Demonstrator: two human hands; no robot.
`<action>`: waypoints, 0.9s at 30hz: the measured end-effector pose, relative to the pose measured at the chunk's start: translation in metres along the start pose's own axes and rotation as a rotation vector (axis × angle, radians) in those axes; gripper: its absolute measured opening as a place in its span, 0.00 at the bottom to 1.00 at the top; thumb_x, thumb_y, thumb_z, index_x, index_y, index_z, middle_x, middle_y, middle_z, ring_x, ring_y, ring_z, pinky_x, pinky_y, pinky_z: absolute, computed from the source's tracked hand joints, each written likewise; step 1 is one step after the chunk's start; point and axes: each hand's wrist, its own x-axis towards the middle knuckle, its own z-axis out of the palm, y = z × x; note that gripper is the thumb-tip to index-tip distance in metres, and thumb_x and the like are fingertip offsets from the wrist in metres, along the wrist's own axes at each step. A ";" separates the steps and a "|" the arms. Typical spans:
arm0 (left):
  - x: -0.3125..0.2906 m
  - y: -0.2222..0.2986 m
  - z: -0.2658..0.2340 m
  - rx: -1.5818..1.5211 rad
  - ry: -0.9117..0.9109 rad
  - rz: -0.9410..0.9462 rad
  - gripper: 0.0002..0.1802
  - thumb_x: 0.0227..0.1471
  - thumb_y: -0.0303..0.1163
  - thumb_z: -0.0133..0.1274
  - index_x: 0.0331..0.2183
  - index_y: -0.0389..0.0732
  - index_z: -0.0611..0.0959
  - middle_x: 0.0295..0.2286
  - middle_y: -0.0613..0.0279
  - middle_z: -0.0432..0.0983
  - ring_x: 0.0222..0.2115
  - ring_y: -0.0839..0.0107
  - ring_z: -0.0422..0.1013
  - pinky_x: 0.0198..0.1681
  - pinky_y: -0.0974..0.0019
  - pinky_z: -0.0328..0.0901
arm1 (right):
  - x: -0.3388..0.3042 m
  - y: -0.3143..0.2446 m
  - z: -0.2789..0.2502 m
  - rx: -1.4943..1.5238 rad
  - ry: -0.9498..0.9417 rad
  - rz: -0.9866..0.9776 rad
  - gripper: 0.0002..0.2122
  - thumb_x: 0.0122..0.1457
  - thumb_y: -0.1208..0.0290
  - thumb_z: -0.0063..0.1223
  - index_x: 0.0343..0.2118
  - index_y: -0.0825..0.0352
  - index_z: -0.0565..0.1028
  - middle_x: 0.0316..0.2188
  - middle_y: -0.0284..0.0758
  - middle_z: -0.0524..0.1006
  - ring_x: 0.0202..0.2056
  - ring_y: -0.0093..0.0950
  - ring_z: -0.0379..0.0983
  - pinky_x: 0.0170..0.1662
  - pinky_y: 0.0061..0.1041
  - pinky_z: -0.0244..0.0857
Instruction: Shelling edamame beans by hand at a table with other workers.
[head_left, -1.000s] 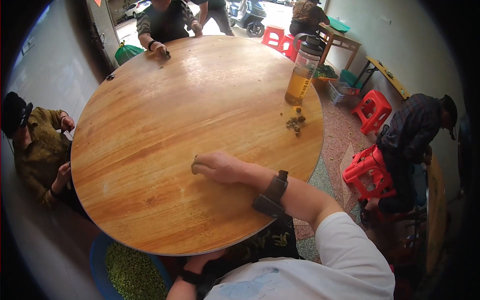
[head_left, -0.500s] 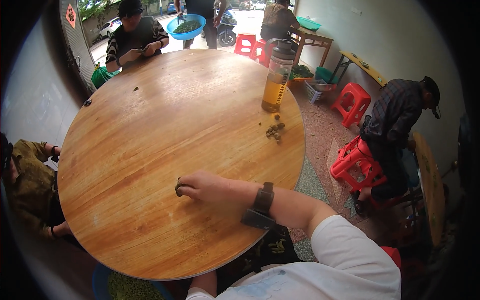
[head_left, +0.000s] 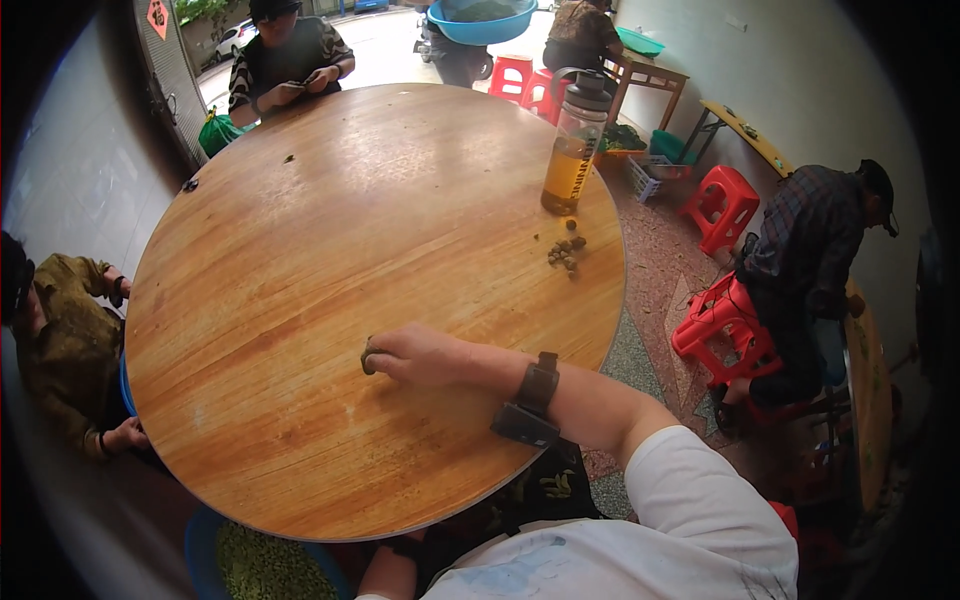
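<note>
My right hand (head_left: 418, 355) rests on the round wooden table (head_left: 300, 290), its fingers curled together. A small dark greenish-brown patch (head_left: 367, 356) shows at the fingertips; whether it is a held thing or stained skin I cannot make out. A dark watch-like band with a black box (head_left: 527, 421) is on that wrist. My left forearm (head_left: 388, 575) comes in at the lower edge, and its hand is hidden below the tabletop. Below the near table edge, a blue basin (head_left: 200, 550) holds pale green beans or kernels (head_left: 265, 565). Several green pods (head_left: 556, 486) lie on dark cloth at my lap.
A bottle of amber liquid (head_left: 570, 165) stands at the table's right, near several small brown lumps (head_left: 566, 256). People sit at the far side and left (head_left: 70, 350). Another, standing, holds a blue basin of greens (head_left: 480, 25). Red stools (head_left: 722, 205) and a seated person (head_left: 810, 240) are at right.
The view has shifted slightly. The standing person's blue basin has come nearer and to the right. My right hand keeps about the same place on the table, still curled.
</note>
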 end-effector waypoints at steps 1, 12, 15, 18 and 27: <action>-0.007 0.000 0.002 0.003 0.018 -0.018 0.21 0.57 0.38 0.41 0.52 0.44 0.69 0.53 0.55 0.62 0.54 0.59 0.57 0.56 0.61 0.53 | 0.001 0.003 0.002 0.004 0.007 -0.020 0.13 0.57 0.62 0.44 0.32 0.67 0.74 0.24 0.44 0.75 0.27 0.39 0.73 0.32 0.34 0.64; -0.070 0.040 -0.039 -0.013 -0.293 -0.085 0.29 0.44 0.28 0.52 0.51 0.42 0.69 0.48 0.48 0.66 0.50 0.54 0.62 0.53 0.58 0.57 | -0.003 -0.007 -0.005 0.114 0.000 0.115 0.11 0.59 0.65 0.44 0.30 0.68 0.74 0.14 0.33 0.70 0.18 0.24 0.67 0.23 0.25 0.61; -0.087 0.063 -0.082 -0.238 -0.479 -0.130 0.31 0.43 0.27 0.51 0.52 0.36 0.67 0.46 0.46 0.69 0.48 0.55 0.65 0.50 0.60 0.61 | 0.003 -0.010 0.000 0.139 -0.020 0.107 0.11 0.59 0.65 0.43 0.30 0.69 0.74 0.13 0.31 0.68 0.17 0.21 0.64 0.22 0.23 0.59; -0.086 0.099 -0.135 -0.536 -0.575 -0.215 0.32 0.43 0.25 0.50 0.53 0.37 0.66 0.44 0.50 0.72 0.45 0.62 0.69 0.46 0.63 0.63 | 0.000 -0.008 0.002 0.124 -0.007 0.115 0.12 0.59 0.65 0.43 0.30 0.69 0.74 0.12 0.31 0.67 0.16 0.20 0.63 0.22 0.23 0.59; -0.076 0.123 -0.149 -1.004 0.231 -0.058 0.17 0.47 0.25 0.56 0.41 0.33 0.76 0.37 0.59 0.73 0.39 0.72 0.69 0.41 0.73 0.62 | -0.002 -0.015 0.001 0.144 -0.005 0.109 0.12 0.59 0.65 0.44 0.29 0.69 0.73 0.12 0.30 0.67 0.16 0.21 0.63 0.22 0.23 0.59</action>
